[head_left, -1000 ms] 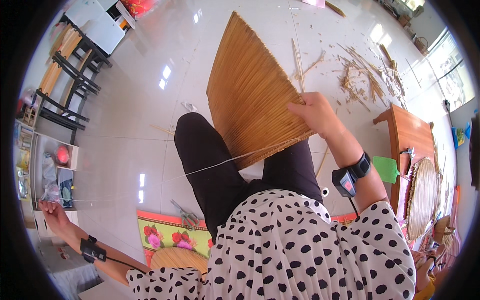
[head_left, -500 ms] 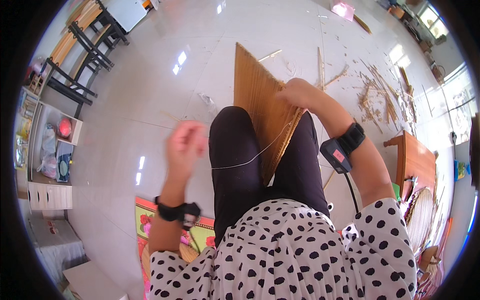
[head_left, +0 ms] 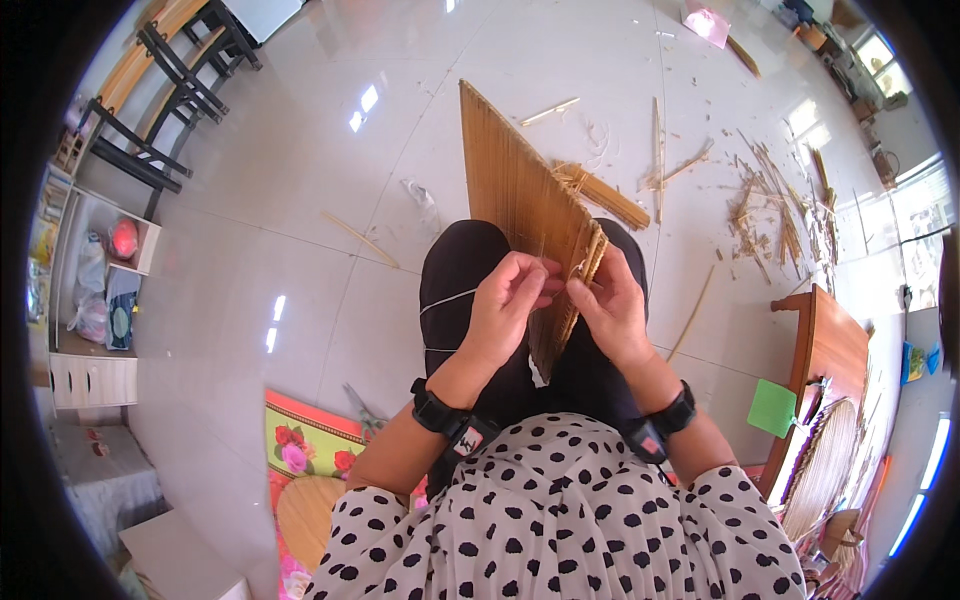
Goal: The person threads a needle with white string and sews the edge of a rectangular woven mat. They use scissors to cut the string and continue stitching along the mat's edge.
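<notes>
A stiff brown panel [head_left: 505, 180] of thin stalks laid side by side stands tilted on edge between my knees, its bound rim facing me. My right hand [head_left: 612, 305] grips the near corner of that rim, thumb in front. Close beside it, my left hand [head_left: 515, 300] is pinched at the panel's left face; whatever sits between its fingertips is too small to make out. White thread [head_left: 450, 300] lies across my left thigh and runs behind the left hand.
Loose stalks and scraps [head_left: 770, 205] litter the floor at the right. A stalk bundle [head_left: 610, 195] lies beyond my knees. Scissors [head_left: 362, 405] rest by a floral mat [head_left: 310, 440] holding a round wooden board [head_left: 310, 515]. A wooden table [head_left: 835, 345] stands right, shelves [head_left: 100, 340] left.
My left hand has come in from the left to the panel. My right hand has slid from the panel's upper edge down to the near corner. The thread has slackened over my left thigh.
</notes>
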Demonstrator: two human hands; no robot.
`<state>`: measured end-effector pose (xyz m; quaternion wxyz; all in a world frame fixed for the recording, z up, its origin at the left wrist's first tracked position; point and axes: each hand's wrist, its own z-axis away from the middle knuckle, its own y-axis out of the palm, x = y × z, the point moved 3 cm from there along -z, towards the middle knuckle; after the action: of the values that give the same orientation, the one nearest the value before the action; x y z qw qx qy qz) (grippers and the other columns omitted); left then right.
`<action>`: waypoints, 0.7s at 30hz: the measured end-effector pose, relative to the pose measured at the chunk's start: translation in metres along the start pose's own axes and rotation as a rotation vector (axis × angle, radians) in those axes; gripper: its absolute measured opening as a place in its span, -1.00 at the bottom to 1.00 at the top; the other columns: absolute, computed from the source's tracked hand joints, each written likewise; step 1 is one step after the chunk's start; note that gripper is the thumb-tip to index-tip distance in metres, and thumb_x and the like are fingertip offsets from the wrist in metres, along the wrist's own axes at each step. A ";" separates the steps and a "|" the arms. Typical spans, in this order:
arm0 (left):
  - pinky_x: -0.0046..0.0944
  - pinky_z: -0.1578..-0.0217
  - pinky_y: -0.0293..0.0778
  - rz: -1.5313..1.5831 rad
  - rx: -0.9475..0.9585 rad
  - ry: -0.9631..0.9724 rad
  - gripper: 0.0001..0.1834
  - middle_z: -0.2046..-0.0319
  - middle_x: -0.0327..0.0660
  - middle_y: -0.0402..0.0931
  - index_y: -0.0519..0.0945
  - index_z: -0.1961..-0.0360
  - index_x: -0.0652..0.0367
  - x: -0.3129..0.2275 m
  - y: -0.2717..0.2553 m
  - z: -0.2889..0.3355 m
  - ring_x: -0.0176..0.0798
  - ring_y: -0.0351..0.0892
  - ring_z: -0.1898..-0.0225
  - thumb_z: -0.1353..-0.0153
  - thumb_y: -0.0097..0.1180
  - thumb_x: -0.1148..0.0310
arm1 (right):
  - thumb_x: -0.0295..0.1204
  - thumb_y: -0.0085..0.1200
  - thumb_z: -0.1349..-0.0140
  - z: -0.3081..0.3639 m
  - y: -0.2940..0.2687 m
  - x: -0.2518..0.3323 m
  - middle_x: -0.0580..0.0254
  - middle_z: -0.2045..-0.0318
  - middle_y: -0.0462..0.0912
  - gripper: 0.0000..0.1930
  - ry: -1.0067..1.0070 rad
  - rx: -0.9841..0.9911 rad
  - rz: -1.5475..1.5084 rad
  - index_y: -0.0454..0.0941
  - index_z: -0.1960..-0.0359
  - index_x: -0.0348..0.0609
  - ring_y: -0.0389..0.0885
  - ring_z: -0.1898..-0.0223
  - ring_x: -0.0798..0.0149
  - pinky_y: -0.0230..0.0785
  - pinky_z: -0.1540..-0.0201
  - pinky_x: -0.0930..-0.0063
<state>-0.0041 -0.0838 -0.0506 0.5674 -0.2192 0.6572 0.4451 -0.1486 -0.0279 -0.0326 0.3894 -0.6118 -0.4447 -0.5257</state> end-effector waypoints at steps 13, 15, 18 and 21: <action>-0.49 0.41 0.44 -0.346 -0.203 0.367 -0.89 0.43 -0.25 0.55 0.49 0.21 0.29 -0.080 -0.028 0.019 -0.47 0.51 0.47 -0.41 -0.02 0.45 | -0.50 0.15 -0.21 -0.054 0.012 0.063 -0.04 0.57 0.54 -0.74 -0.407 -0.329 0.611 0.55 0.07 -0.27 0.52 0.62 0.05 0.38 0.49 0.38; -0.51 0.48 0.41 -0.409 -0.211 0.475 -0.91 0.48 -0.26 0.53 0.51 0.21 0.32 -0.104 -0.031 0.033 -0.49 0.47 0.51 -0.38 0.02 0.50 | -0.51 0.15 -0.20 -0.046 0.018 0.071 -0.04 0.57 0.55 -0.74 -0.417 -0.264 0.629 0.56 0.06 -0.25 0.54 0.61 0.07 0.39 0.49 0.38; -0.50 0.53 0.40 -0.573 -0.235 0.559 -0.95 0.52 -0.25 0.54 0.54 0.24 0.33 -0.137 -0.022 0.051 -0.49 0.48 0.54 -0.32 0.08 0.56 | -0.51 0.15 -0.20 -0.032 0.021 0.073 -0.04 0.54 0.57 -0.72 -0.350 -0.210 0.622 0.56 0.04 -0.25 0.57 0.59 0.09 0.41 0.46 0.39; -0.48 0.55 0.40 -0.703 -0.224 0.564 -0.96 0.55 -0.22 0.56 0.57 0.27 0.30 -0.145 -0.010 0.057 -0.46 0.51 0.58 -0.27 0.14 0.57 | -0.52 0.15 -0.20 -0.021 0.022 0.070 -0.04 0.49 0.61 -0.71 -0.327 -0.169 0.625 0.56 0.02 -0.26 0.60 0.56 0.14 0.44 0.43 0.44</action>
<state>0.0726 -0.0730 0.0847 0.4558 -0.6013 0.6194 0.2169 -0.1301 -0.0446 0.0399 0.4031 -0.8242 -0.2475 -0.3113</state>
